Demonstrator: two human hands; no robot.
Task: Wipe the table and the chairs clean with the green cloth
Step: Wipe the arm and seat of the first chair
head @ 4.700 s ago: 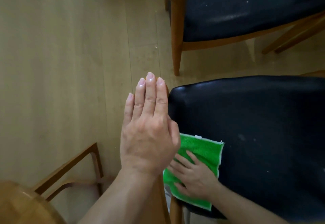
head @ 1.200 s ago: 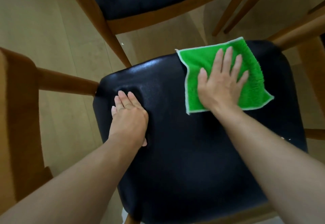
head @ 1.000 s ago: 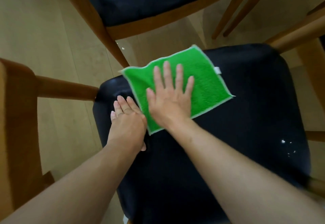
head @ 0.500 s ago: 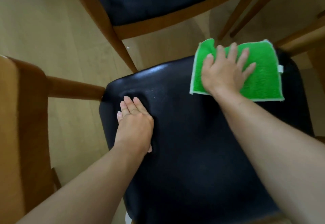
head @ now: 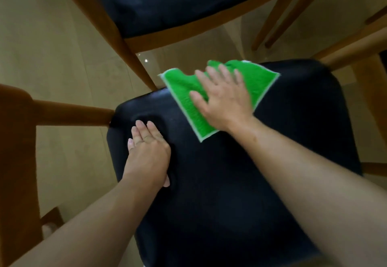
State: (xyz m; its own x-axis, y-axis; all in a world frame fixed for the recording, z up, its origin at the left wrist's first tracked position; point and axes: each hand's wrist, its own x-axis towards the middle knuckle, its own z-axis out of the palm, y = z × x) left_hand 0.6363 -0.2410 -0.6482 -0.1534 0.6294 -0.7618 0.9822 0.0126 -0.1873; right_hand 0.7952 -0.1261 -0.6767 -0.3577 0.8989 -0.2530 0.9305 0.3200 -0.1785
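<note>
Right hand (head: 223, 101) is flat on the green cloth (head: 184, 97), fingers spread wide and straight, palm pressing the fabric onto the black chair seat (head: 240, 172). Nothing is pinched or curled here; it's an open palm on top. The hand is blurred, and so is the cloth's far edge.

Left hand (head: 147, 151) lies flat too, fingers straight and close together, resting on the seat's left part, with the cushion dented under it. It holds nothing. Hand and cloth are near each other but apart.

The cloth sits at the seat's far edge, towards its left corner. Its near corner points back at the right wrist, its far left corner hangs past the seat's rim over the floor (head: 52, 42), and the part beyond the fingertips is rucked up into folds. A pale trim runs along its borders.

Both bare forearms come in from the bottom of the view, 1 on each side.

Outward now: a wooden rail (head: 71, 112) meets the seat's left far corner, joined to a broad wooden upright (head: 16, 162) down the left side. Beyond the cloth stands a second chair (head: 178, 0), dark seat in a wooden frame, with pale smears on its cushion and 1 leg slanting down close to the cloth's left corner. More wooden legs (head: 278, 15) cross at the upper right. The floor is pale wood-look board.
</note>
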